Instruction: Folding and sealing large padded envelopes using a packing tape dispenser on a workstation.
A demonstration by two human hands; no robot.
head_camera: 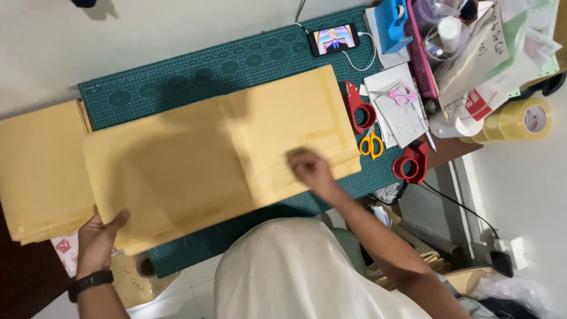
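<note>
A large tan paper sheet [218,153] lies folded across a green cutting mat [177,80]. My left hand [100,233] grips the sheet's near left corner, thumb on top; a black band is on that wrist. My right hand [310,167] presses with closed, blurred fingers on the right part of the sheet, close to its near edge.
A stack of tan sheets [38,168] lies at the left. Right of the mat are two red tape dispensers [361,109] [411,162], yellow scissors [371,143], a phone [333,39] with a lit screen, a clear tape roll [522,120] and cluttered papers.
</note>
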